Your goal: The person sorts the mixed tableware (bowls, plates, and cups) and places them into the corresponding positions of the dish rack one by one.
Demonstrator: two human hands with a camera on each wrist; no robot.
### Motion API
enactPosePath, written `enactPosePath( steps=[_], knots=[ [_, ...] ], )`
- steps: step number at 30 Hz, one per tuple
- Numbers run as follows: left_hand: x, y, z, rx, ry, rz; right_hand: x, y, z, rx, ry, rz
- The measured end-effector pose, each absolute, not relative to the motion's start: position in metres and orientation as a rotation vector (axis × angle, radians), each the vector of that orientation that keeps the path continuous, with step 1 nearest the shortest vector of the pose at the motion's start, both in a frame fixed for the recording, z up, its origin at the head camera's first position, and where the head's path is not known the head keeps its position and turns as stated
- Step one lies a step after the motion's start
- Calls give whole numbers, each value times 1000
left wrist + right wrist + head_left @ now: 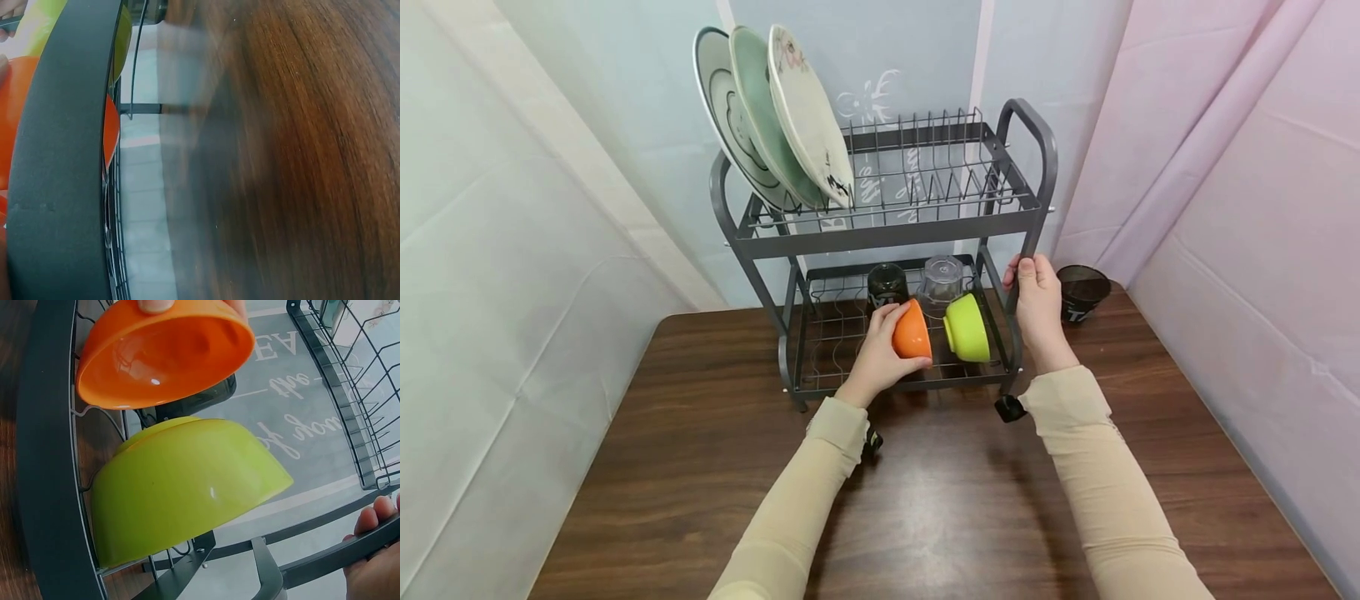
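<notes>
In the head view my left hand (880,354) grips an orange bowl (913,332) by its rim and base, tipped on its side at the rack's lower tier. Beside it a lime-green bowl (967,328) stands on edge on the wires. My right hand (1037,304) is wrapped round the right upright of the grey two-tier dish rack (887,237). The right wrist view shows the orange bowl's hollow (169,359) facing the camera, above the green bowl (187,481). In the left wrist view the rack's front bar (62,162) covers much of the orange bowl (19,112).
Three plates (808,117) stand upright in the upper tier's left end. Behind the bowls on the lower tier are a dark glass (887,282) and a clear glass (943,279). Another dark cup (1082,292) stands on the wooden table (700,467), right of the rack.
</notes>
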State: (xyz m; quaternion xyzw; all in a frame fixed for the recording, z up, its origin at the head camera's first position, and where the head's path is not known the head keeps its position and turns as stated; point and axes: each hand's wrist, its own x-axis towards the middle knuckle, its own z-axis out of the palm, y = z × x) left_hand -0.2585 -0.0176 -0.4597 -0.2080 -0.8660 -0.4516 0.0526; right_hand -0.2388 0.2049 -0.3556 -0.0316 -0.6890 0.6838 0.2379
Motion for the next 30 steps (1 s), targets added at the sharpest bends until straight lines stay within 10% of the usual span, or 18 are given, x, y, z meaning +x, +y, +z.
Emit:
enactPosePath(
  steps=[30],
  knots=[
    [-263, -17, -463, -702, -2712, -1303, -250, 211, -370, -94, -1882, 1886]
  ],
)
